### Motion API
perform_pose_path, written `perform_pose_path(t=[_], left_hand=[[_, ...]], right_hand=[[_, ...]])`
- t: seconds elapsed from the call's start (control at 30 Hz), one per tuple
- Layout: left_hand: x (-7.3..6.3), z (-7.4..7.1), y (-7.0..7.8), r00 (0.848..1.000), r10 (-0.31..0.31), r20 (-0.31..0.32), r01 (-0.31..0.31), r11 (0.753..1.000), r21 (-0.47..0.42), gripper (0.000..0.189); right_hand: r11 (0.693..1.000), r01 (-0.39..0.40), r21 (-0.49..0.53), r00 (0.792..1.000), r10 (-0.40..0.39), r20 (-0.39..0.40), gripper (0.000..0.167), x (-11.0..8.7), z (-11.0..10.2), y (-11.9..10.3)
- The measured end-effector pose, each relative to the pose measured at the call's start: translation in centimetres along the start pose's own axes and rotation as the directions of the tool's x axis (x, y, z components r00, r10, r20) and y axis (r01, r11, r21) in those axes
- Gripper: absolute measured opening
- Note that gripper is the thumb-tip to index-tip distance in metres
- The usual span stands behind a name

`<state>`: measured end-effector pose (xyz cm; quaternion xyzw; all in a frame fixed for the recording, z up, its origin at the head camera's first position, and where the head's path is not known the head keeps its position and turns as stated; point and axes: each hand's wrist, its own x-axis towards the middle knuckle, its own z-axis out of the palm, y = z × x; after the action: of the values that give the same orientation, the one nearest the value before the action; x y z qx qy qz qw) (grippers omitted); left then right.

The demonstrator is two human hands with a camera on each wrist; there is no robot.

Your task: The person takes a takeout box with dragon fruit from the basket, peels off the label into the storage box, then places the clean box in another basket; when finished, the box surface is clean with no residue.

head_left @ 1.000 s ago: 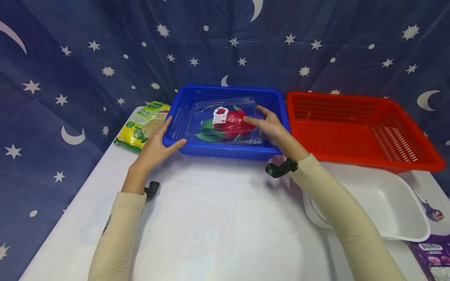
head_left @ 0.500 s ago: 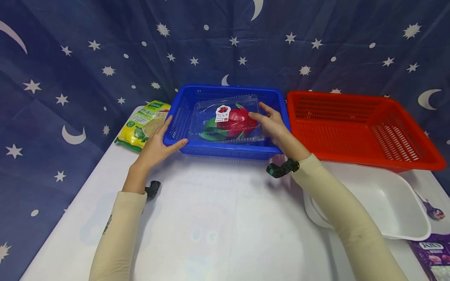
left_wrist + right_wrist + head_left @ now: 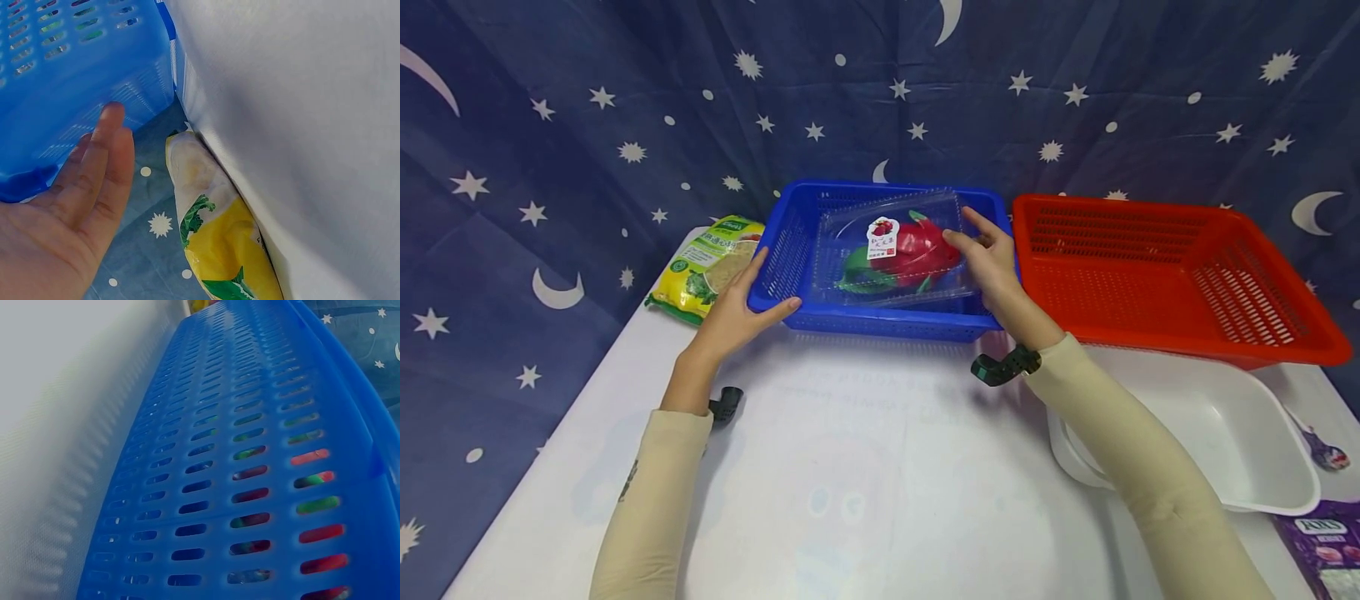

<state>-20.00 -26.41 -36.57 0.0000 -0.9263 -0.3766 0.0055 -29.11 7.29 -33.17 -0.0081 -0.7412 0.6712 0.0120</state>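
Note:
My right hand (image 3: pixel 992 271) reaches into the blue basket (image 3: pixel 880 323) and pinches the right side of a clear plastic clamshell box (image 3: pixel 842 229). Through its lid show a red and green dragon fruit (image 3: pixel 927 250) and a white label (image 3: pixel 882 239). The box lies askew inside the basket, its right end higher up in the head view. My left hand (image 3: pixel 726 312) rests at the basket's front left corner, thumb along the front rim. In the left wrist view its fingers (image 3: pixel 109 147) extend straight beside the outer wall. The right wrist view shows the slotted wall (image 3: pixel 219 450); that hand is hidden there.
A yellow and green food bag (image 3: pixel 703 271) lies left of the blue basket. To the right stands a red basket (image 3: pixel 1135 342), with a white tub (image 3: pixel 1195 425) before it. A lollipop (image 3: pixel 1326 450) and purple packet (image 3: pixel 1322 542) lie at the right edge. A starry curtain (image 3: pixel 880 92) hangs behind.
The clamshell box has shifted right and turned, its right end rising in the head view, with my right hand moving along. My left hand and the basket have stayed in place.

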Motion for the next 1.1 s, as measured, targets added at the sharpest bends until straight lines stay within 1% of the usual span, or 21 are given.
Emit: perform_pose_path(t=[0.1,0.2,0.27,0.4,0.5,0.6,0.73,0.83,0.93,1.1], left_hand=[[0.0,-0.1,0.0,1.000,-0.006,0.004,0.006,1.000,-0.006,0.100],[-0.1,0.0,0.1,1.000,-0.009,0.009,0.010,1.000,-0.014,0.100],[-0.1,0.1,0.1,1.000,-0.014,0.011,0.015,1.000,-0.012,0.100],[-0.1,0.1,0.2,1.000,-0.018,0.016,0.018,1.000,-0.012,0.100],[-0.2,0.0,0.3,1.000,-0.013,0.017,0.014,1.000,-0.021,0.099],[-0.2,-0.1,0.3,1.000,-0.008,0.015,0.008,1.000,-0.021,0.098],[-0.1,-0.2,0.2,1.000,-0.006,0.018,0.006,1.000,-0.012,0.099],[0.0,-0.2,0.2,1.000,-0.003,0.022,0.004,1.000,-0.017,0.099],[0.0,-0.1,0.2,1.000,0.004,0.022,-0.003,1.000,-0.023,0.099],[0.1,0.0,0.1,1.000,0.000,0.016,0.000,0.999,-0.035,0.099]], right_hand=[[0.997,0.065,0.029,0.997,-0.064,-0.032,0.055,-0.2,0.0,0.0],[0.990,0.138,0.036,0.989,-0.136,-0.052,0.053,-0.5,-0.1,0.0],[0.986,0.158,0.061,0.986,-0.155,-0.055,0.052,-0.6,-0.2,0.0],[0.980,0.169,0.107,0.984,-0.161,-0.079,0.050,-0.8,-0.2,0.0],[0.978,0.176,0.114,0.980,-0.163,-0.111,0.049,-0.8,-0.2,-0.1],[0.981,0.158,0.111,0.981,-0.143,-0.129,0.049,-0.9,-0.2,-0.1],[0.983,0.108,0.147,0.988,-0.090,-0.122,0.049,-1.1,-0.1,-0.3],[0.977,0.091,0.192,0.990,-0.068,-0.124,0.050,-1.2,0.0,-0.4],[0.973,0.092,0.213,0.990,-0.066,-0.127,0.049,-1.4,-0.1,-0.6],[0.971,0.113,0.210,0.990,-0.092,-0.105,0.048,-1.7,-0.2,-1.1]])
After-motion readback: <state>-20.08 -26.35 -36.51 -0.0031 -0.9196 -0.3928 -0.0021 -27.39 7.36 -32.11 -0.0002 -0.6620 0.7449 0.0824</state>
